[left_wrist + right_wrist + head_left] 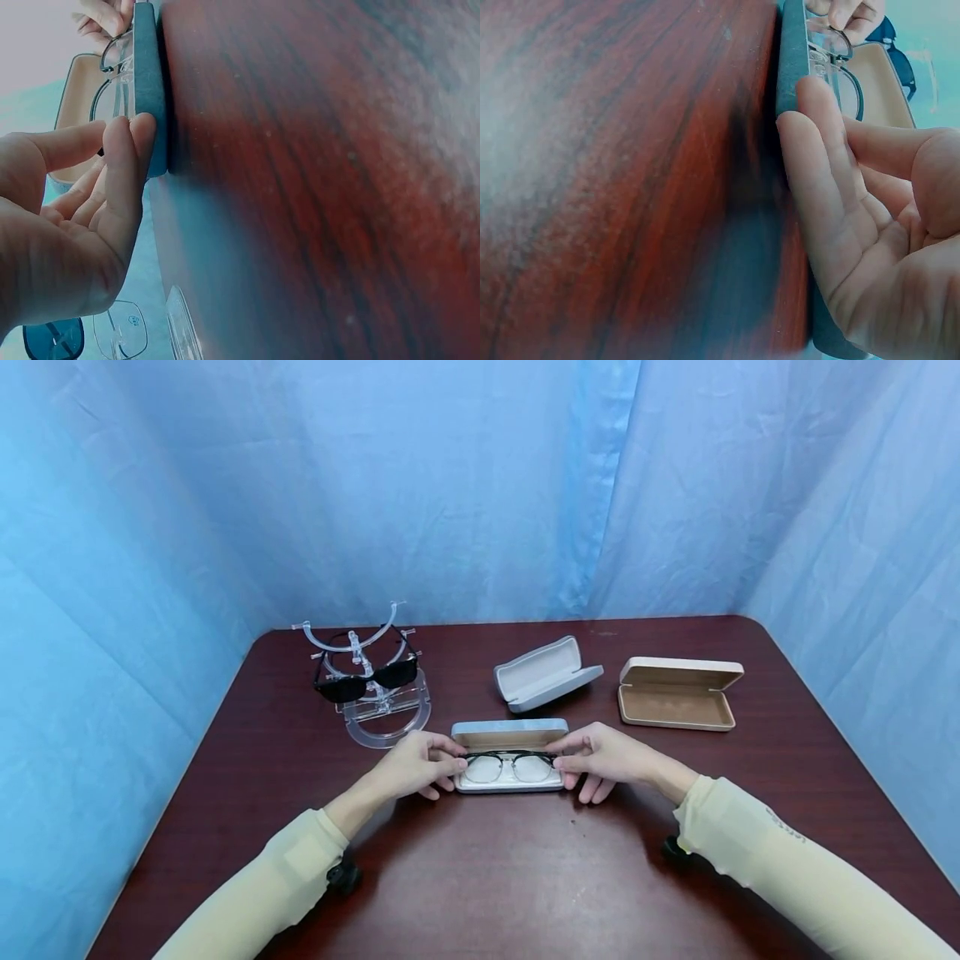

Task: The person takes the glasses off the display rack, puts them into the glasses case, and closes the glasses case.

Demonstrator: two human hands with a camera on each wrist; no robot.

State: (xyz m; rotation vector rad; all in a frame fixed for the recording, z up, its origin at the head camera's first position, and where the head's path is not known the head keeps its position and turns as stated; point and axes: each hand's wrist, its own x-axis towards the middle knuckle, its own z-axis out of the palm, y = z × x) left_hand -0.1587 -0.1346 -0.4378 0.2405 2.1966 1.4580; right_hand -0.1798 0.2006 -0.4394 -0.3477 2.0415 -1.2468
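A pair of eyeglasses (513,753) with a black upper rim and clear lenses sits in an open blue-grey glasses case (510,727) with a pale lining. My left hand (420,764) pinches the left end of the eyeglasses between thumb and forefinger. At the opposite end, my right hand (603,756) pinches them likewise. In the left wrist view, other fingertips of the left hand (82,225) touch the case's outer wall (152,75). Fingers of the right hand (870,217) lie against the case's other end in the right wrist view. Folded temples are mostly hidden.
A clear display stand (386,739) holding black sunglasses (396,673) stands at the back left. Behind the hands lie an open grey glasses case (551,693) and, farther right, an open tan-lined case (678,706). Blue curtains (450,485) surround the dark red table (510,877).
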